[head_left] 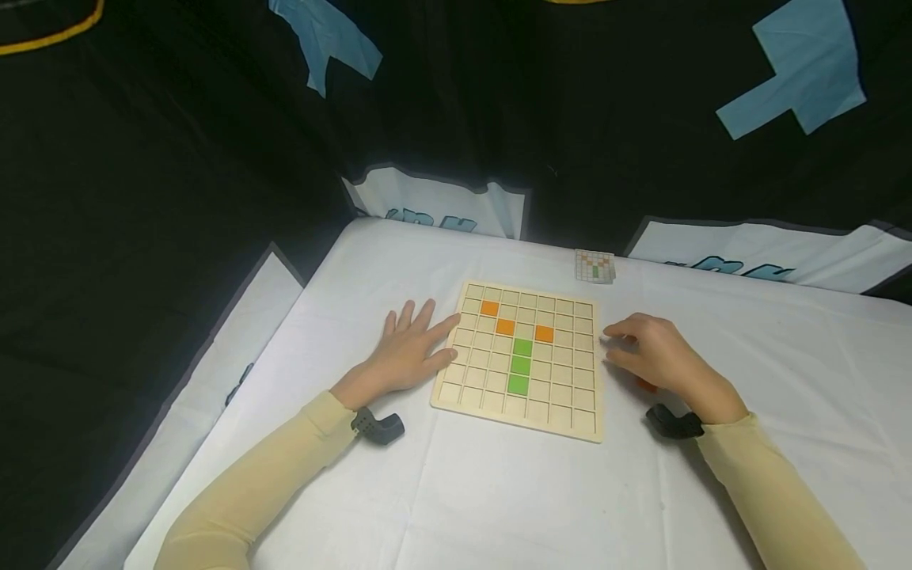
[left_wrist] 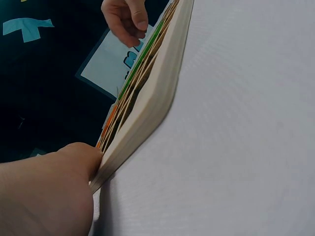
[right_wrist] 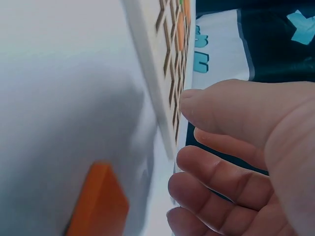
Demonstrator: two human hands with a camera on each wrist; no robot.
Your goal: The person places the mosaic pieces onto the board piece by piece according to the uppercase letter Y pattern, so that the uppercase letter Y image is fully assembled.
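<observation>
A pale wooden grid board (head_left: 484,396) lies on the white cloth with three orange tiles (head_left: 545,334) and three green tiles (head_left: 520,366) set in its squares. The greens form a column; two oranges step up to the left of its top and one sits to the right. My left hand (head_left: 409,352) lies spread, its thumb and index finger touching the board's left edge. Just off the right edge hovers my right hand (head_left: 659,352), fingers loosely bent and thumb apart, with nothing visible between them. Under it rests a loose orange piece (right_wrist: 101,201), mostly hidden in the head view.
Behind the board, near the table's back edge, lies a small card (head_left: 594,267) printed with a similar coloured grid. Black curtain (head_left: 570,158) with blue tape surrounds the white-covered table (head_left: 499,499). Each wrist wears a dark camera mount (head_left: 673,423).
</observation>
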